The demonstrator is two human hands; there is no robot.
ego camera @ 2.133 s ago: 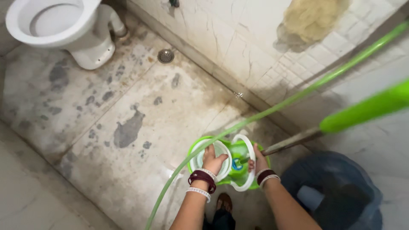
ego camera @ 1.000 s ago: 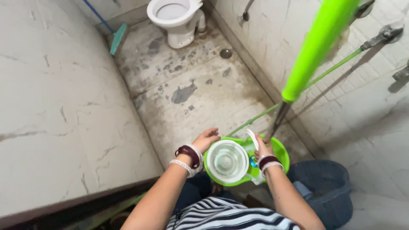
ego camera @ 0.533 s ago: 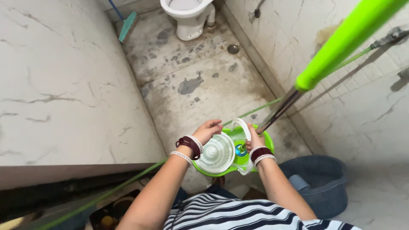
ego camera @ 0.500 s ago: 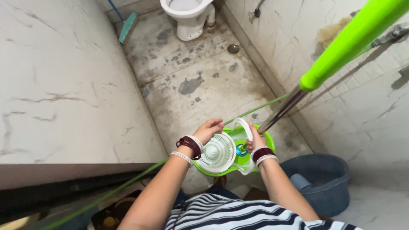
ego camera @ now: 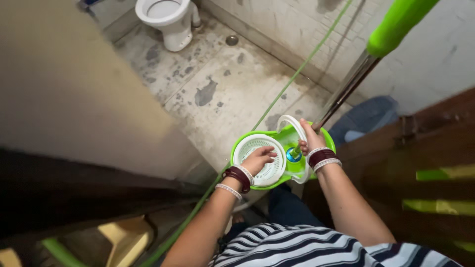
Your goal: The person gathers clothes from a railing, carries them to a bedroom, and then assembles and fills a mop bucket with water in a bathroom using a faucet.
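Both hands on the mop bucket (ego camera: 316,136), frame centre

Light, stiff, likely wet-slick plastic: left hand (ego camera: 258,159) spread on white basket (ego camera: 247,147), right hand (ego camera: 310,139) pinching white handle (ego camera: 292,121), probably the best hold.

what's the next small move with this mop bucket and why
Probably set the bucket down on the floor. Both hands hold it up: the left hand rests on the white spinner basket, the right hand grips the handle, and the mop pole leans loose.

Mop handle (ego camera: 396,24) running out past the top edge, blue tub (ego camera: 363,118) lying partly hidden behind the brown door (ego camera: 420,163), left hand (ego camera: 257,159) covering part of the white spinner basket (ego camera: 257,158), bucket interior staying unclear.
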